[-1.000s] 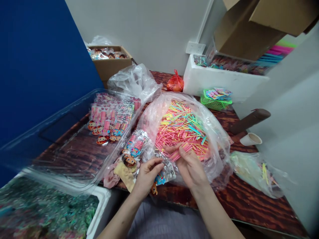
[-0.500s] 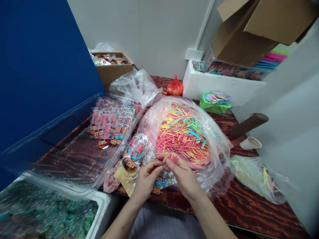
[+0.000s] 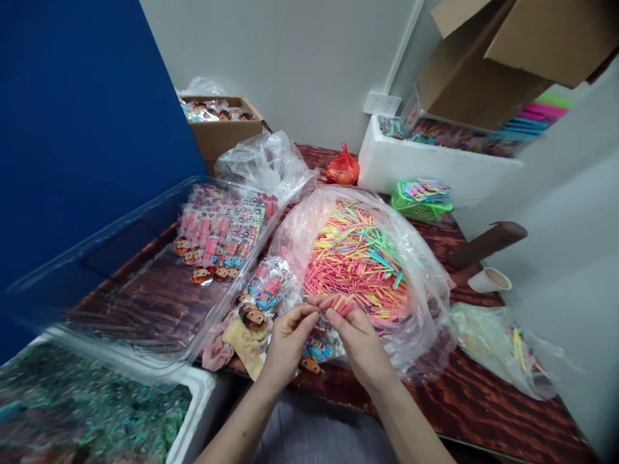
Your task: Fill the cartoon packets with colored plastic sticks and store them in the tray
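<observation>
My right hand (image 3: 360, 341) is closed around a small bundle of pink and yellow sticks (image 3: 342, 305). My left hand (image 3: 291, 338) is beside it with thumb and forefinger pinched together; what lies between those fingertips is too small to make out. Both hands are at the near edge of a clear plastic bag (image 3: 425, 293) heaped with thin pink, yellow and blue sticks (image 3: 355, 264). Beneath and between the hands lies a clear packet with a cartoon-face card (image 3: 316, 348). More filled packets (image 3: 264, 290) rest left of the bag, by a yellow cloth (image 3: 245, 345).
A clear tray (image 3: 145, 332) at left holds rows of finished packets (image 3: 220, 235). Behind stand a cardboard box (image 3: 225, 138), a red bag (image 3: 343, 167), a white foam box (image 3: 435, 158) and a green basket (image 3: 420, 209). A paper cup (image 3: 489, 280) and brown bottle (image 3: 491, 245) stand right.
The whole view has shifted slightly as the head moved. My hands stay close together over the bag's near edge, the right still holding the stick bundle.
</observation>
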`<state>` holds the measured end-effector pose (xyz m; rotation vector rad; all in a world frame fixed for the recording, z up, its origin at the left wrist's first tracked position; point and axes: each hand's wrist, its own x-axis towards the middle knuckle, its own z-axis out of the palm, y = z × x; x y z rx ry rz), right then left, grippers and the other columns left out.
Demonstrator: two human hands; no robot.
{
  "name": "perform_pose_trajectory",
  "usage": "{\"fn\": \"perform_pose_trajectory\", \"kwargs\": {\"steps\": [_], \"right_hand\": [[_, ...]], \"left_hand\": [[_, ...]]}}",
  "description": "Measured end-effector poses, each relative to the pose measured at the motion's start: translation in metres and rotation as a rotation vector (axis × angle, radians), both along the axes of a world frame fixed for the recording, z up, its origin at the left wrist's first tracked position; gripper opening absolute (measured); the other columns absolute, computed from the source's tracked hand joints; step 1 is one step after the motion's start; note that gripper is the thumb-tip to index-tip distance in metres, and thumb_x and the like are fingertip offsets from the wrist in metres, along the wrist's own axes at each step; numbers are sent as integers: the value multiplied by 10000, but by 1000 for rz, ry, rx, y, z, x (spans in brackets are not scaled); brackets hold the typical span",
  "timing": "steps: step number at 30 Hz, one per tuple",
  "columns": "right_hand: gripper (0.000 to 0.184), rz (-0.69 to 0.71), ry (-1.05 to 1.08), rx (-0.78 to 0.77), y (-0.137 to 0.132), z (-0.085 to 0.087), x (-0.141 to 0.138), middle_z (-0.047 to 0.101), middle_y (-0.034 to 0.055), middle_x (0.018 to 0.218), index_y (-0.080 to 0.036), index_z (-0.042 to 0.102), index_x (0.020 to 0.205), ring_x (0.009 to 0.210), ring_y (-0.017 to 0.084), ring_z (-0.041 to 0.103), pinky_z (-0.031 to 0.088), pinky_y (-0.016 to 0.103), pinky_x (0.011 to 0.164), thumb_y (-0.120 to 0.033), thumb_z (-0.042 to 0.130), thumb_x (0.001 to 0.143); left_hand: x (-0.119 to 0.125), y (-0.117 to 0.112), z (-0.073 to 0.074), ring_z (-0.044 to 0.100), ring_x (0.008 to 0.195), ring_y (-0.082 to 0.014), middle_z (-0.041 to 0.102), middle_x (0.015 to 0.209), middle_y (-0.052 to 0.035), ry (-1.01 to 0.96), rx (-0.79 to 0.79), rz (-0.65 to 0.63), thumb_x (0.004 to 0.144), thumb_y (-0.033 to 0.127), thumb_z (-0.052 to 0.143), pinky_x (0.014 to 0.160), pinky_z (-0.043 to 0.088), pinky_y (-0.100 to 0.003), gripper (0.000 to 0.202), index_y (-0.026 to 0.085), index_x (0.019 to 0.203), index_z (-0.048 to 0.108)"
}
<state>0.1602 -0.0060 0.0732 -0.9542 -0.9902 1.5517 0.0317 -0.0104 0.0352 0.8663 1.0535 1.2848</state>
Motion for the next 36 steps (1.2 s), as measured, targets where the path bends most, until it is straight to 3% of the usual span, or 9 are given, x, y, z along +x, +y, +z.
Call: {"fn": "perform_pose_trajectory", "kwargs": {"steps": [5, 9, 18, 22, 30, 33, 36], "right_hand": [[91, -3, 191, -35, -2, 8, -3, 709, 40, 1103, -247, 699, 907, 1121, 229, 589, 388, 388, 1040, -310, 667, 850], [255, -53, 288, -68, 0, 13, -3, 720, 71, 1070, -235, 717, 958, 1120, 252, 596, 402, 423, 1037, -448, 598, 886], [201, -143, 344, -140, 5, 5, 1, 747, 43, 944, -243, 712, 951, 982, 231, 658, 459, 416, 975, -412, 648, 863], [181, -250, 324, -154, 9, 3, 2, 753, 32, 906, -242, 703, 898, 924, 225, 682, 481, 422, 933, -412, 680, 840], [156, -548, 139, 160, 18, 32, 9, 740, -7, 819, -254, 673, 841, 849, 200, 716, 461, 411, 933, -409, 682, 848], [143, -515, 135, 192, 18, 38, 4, 725, -16, 774, -248, 675, 816, 791, 209, 724, 483, 404, 887, -385, 714, 820], [132, -457, 70, 158, 18, 33, -4, 736, 3, 772, -233, 674, 838, 785, 218, 722, 499, 372, 800, -364, 689, 842]], "left_hand": [[0, 0, 3, 613, 751, -147, 702, 857, -19, -56, -18, -44, 808, 347, 687, 689, 503, -243, 176, 175, 840, 707], [1, 1, 0, 566, 654, -118, 647, 736, 17, -46, -54, -8, 792, 374, 704, 624, 477, -220, 202, 177, 836, 696], [4, 0, 2, 570, 727, -112, 673, 779, 19, -48, -42, -5, 784, 338, 718, 709, 448, -208, 169, 183, 851, 718], [5, 0, 1, 568, 704, -117, 675, 763, 12, -47, -66, 15, 756, 362, 734, 691, 451, -216, 204, 183, 852, 723], [0, 0, -9, 512, 649, -99, 625, 706, 26, 13, -76, 29, 759, 398, 722, 632, 404, -198, 233, 174, 823, 723], [1, -1, -7, 455, 599, -89, 556, 633, 40, 46, -81, 1, 789, 401, 689, 579, 362, -191, 238, 162, 792, 699], [3, -3, -5, 426, 593, -86, 512, 619, 46, 66, -79, -25, 821, 399, 658, 561, 341, -188, 243, 159, 788, 675]]}}
